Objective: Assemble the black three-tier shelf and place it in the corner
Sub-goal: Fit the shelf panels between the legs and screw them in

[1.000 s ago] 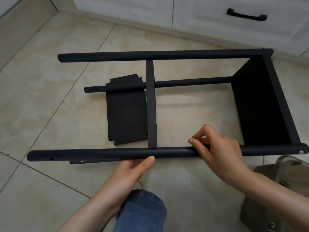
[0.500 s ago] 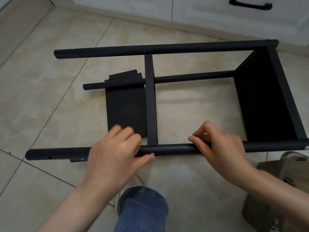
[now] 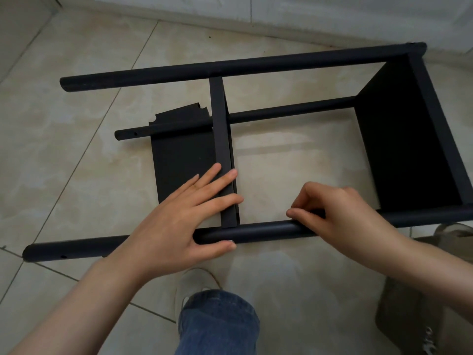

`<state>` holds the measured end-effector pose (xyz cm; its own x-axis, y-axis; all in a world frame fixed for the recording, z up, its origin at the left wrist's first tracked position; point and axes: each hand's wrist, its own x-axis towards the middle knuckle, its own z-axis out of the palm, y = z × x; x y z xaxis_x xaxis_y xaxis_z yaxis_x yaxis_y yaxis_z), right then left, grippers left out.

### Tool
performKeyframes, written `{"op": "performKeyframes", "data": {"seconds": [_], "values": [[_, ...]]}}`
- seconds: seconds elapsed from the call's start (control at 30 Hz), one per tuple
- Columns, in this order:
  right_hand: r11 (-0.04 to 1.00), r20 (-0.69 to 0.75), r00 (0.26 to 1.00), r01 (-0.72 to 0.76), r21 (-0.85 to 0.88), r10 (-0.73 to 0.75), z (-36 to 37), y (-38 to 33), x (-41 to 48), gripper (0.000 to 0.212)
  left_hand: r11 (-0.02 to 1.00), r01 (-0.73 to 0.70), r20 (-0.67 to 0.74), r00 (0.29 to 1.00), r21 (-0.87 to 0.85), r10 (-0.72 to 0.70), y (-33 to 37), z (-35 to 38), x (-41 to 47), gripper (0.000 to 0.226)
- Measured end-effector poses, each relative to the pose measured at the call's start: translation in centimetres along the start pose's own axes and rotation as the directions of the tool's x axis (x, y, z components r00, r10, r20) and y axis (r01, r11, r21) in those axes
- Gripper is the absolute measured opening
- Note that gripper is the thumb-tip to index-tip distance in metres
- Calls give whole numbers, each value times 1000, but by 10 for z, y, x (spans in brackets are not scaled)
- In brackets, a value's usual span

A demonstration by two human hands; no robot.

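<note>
Black three-tier shelf [image 3: 230, 66], part-built, lying on its side on the tiled floor [image 3: 76, 175], close to a white cabinet base [image 3: 332, 24]. Judged stiff and fairly light, with matt painted tube giving fair grip; best taken by the round posts rather than the thin tier edges. Matt black throughout: middle tier [image 3: 221, 149] and end tier [image 3: 404, 149] fitted, loose panel [image 3: 181, 162] flat on the floor beneath. Left hand [image 3: 179, 221] spread, straight fingers across the middle tier, thumb against the near post [image 3: 268, 230]. Right hand [image 3: 340, 213] apart from it, fingers curled round the same post.
</note>
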<state>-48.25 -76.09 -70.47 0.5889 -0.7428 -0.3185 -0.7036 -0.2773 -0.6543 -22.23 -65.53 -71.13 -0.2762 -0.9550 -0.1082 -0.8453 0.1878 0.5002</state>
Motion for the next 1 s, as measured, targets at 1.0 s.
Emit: {"op": "performKeyframes", "data": {"seconds": [1.0], "values": [[832, 649, 761, -364, 419, 7, 52, -27, 73, 16, 999, -31, -120, 992, 13, 32, 6, 34, -23, 62]]}}
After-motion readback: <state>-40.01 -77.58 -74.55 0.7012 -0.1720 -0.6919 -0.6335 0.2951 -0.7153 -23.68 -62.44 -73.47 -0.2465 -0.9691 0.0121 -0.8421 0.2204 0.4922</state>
